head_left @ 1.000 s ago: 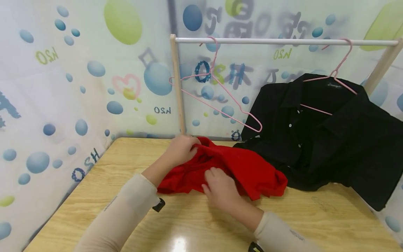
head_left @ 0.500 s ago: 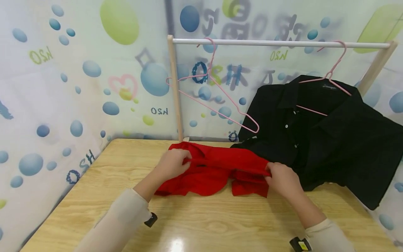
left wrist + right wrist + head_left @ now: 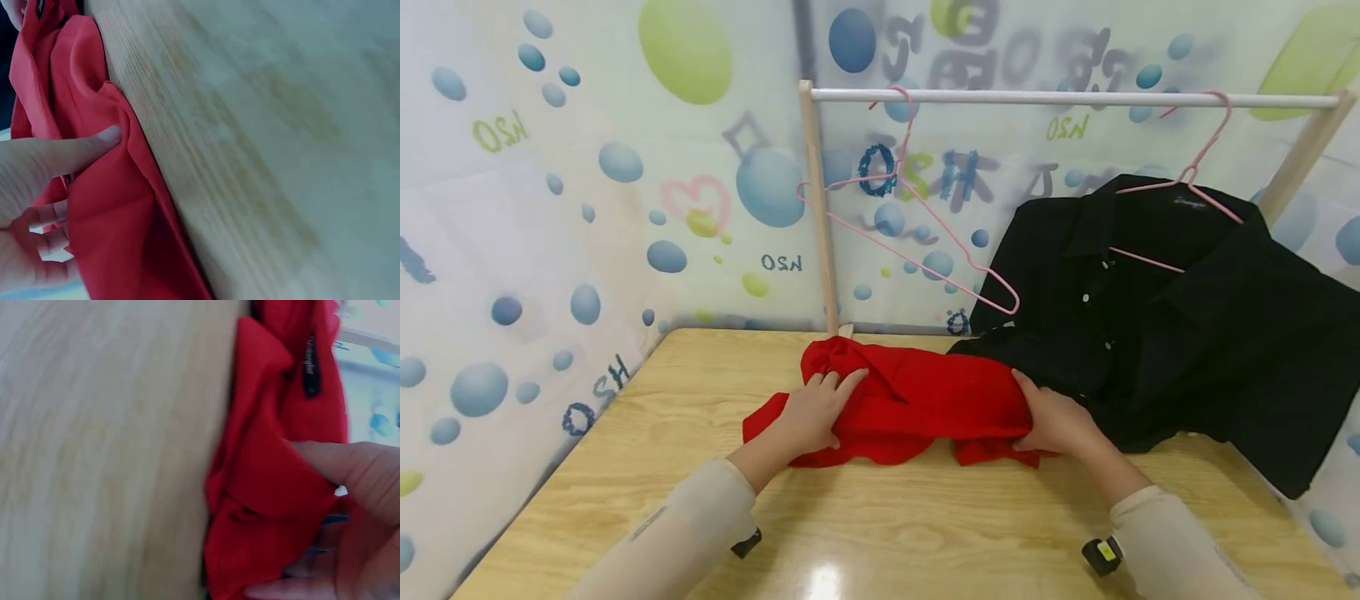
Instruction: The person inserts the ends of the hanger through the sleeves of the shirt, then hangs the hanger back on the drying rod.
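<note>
A crumpled red garment (image 3: 925, 392) lies bunched on the wooden table, its exact kind hidden by the folds. Inside it, the right wrist view shows a black label (image 3: 310, 365). My left hand (image 3: 811, 414) rests on the garment's left part with fingers spread; in the left wrist view the thumb (image 3: 94, 142) lies on the cloth and the other fingers reach partly behind it. At the garment's right end, my right hand (image 3: 1056, 417) touches the cloth, thumb and fingers wide apart. The right wrist view shows cloth between that thumb (image 3: 331, 459) and the fingers.
Behind stands a rack with a white bar (image 3: 1000, 97) and wooden posts. A pink hanger (image 3: 955, 237) hangs bare at its left. A black shirt (image 3: 1150, 317) on another pink hanger hangs at the right, its hem reaching the table (image 3: 910, 533). A printed curtain (image 3: 700, 250) surrounds the table.
The right hand moved right to the garment's right end, pulling an edge taut with the left. Both hands have since loosened and spread, and the cloth lies flatter and wider.
</note>
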Demonstrator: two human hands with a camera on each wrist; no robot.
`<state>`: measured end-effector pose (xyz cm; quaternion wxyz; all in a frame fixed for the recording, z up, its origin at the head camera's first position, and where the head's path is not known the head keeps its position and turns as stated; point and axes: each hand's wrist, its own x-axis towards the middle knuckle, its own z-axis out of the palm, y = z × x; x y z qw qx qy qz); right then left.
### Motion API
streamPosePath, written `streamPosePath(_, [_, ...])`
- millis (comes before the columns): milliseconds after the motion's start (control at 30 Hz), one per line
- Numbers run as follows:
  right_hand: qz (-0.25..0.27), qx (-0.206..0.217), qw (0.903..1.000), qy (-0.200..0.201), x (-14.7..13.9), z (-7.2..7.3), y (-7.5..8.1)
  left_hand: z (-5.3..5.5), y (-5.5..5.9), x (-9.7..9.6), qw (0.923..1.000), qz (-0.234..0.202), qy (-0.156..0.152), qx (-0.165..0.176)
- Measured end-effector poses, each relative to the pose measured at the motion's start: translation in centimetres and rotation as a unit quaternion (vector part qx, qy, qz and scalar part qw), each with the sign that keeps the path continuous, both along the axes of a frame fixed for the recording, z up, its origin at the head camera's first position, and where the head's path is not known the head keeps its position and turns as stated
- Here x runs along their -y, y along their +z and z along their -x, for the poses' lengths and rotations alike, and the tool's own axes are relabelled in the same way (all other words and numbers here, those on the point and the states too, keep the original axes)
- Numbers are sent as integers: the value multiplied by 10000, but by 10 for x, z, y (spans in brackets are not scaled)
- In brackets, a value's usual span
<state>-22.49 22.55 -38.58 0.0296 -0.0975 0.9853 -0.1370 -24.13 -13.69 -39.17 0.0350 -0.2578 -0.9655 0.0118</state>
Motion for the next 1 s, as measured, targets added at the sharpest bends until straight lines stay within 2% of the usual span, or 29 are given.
streamPosePath(133, [12,-136,9998,168,6,10,-8,13,-4,-5,9995,-116,214,223])
streamPosePath(233, [158,-248,9992,270,9,13,-6,21,-5,-11,9993,61,164,320])
streamPosePath(300, [368,-310,9984,310,9,13,-2,24,-2,-15,9996,92,110,249])
streamPosePath(433, [880,-504,9945,250,4,10,11,29,8,-21,9995,-231,-13,-215])
streamPosePath(567, [1206,-827,9892,51,-5,9,28,33,22,-25,9916,-878,-116,-941])
streamPosePath(700, [1119,-1456,9829,-100,-12,6,43,36,31,-28,9770,-1448,-183,-1555])
streamPosePath(767, [1023,-1829,9776,-186,-13,3,50,37,33,-30,9659,-1749,-211,-1898])
streamPosePath(833, [968,-2244,9693,-272,-13,1,54,40,32,-32,9479,-2085,-316,-2389])
streamPosePath(933, [925,-2852,9533,-363,-13,1,53,45,28,-36,9139,-2466,-560,-3177])
streamPosePath(967, [904,-3017,9484,-365,-13,2,50,46,26,-37,9052,-2525,-632,-3361])
streamPosePath(1000, [853,-3147,9447,-345,-13,4,47,47,24,-37,9013,-2553,-672,-3436])
